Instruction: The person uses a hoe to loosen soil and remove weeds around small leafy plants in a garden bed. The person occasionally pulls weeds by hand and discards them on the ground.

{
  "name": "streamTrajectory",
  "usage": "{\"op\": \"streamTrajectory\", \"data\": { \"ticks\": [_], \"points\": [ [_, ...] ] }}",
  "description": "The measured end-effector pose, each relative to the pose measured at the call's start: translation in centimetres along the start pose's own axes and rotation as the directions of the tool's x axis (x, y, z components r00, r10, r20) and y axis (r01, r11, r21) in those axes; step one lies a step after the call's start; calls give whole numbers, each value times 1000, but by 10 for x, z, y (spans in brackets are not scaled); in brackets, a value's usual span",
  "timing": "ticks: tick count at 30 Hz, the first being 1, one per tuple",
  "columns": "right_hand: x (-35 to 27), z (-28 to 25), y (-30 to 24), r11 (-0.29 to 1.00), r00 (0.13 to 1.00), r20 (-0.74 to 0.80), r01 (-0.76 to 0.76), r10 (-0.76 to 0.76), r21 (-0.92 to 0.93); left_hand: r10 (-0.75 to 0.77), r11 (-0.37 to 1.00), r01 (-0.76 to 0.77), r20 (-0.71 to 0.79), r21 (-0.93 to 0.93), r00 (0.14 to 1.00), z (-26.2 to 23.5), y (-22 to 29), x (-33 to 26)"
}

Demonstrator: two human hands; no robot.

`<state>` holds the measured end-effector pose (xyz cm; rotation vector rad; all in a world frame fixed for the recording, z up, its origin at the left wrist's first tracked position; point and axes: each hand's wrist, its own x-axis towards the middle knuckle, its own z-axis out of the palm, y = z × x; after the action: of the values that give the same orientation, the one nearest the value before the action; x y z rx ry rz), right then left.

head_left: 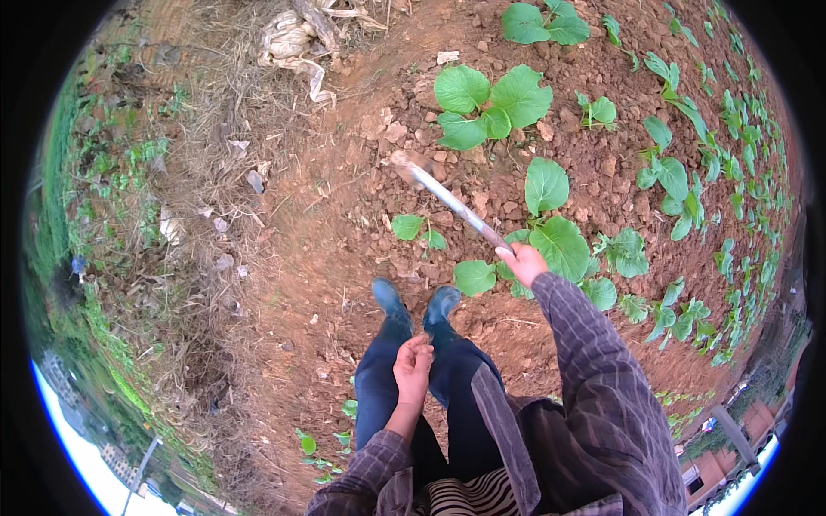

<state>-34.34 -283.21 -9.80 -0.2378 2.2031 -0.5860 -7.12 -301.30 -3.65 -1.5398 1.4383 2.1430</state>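
My right hand (pixel 526 261) is wrapped round the near end of a short-handled hoe (pixel 456 206). Its pale shaft slants up and left from my fist, and the soil-coloured head, partly blurred, is over the bare ground beside the crop. Broad leaves of a green plant (pixel 561 245) are right by that hand. My left hand (pixel 413 368) hangs in front of my legs with its fingers curled in, and nothing shows in it. A small seedling (pixel 419 230) grows below the shaft, and a larger leafy plant (pixel 492 107) stands beyond it.
My boots (pixel 441 303) stand on reddish soil (pixel 301 284) at the bed's edge. Rows of young plants (pixel 680 181) run along the right. On the left lies a strip of dry straw (pixel 206 258), with a pale crumpled bundle (pixel 292 39) at its far end.
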Motion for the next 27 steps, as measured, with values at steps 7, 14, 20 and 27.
{"op": "streamTrajectory", "data": {
  "ticks": [7,14,20,27],
  "points": [
    [-12,-7,-80,976,989,-91,131,-117,174,127,991,-127,12,-34,992,18,113,39],
    [65,18,-170,942,928,-216,327,-304,78,58,998,-61,81,30,995,-2,101,110],
    [74,43,-105,961,969,-59,-230,241,152,20,986,-41,132,160,991,-65,94,211],
    [92,16,-222,939,929,-364,70,62,338,-34,989,-1,231,147,972,-70,119,251]
  ]
}}
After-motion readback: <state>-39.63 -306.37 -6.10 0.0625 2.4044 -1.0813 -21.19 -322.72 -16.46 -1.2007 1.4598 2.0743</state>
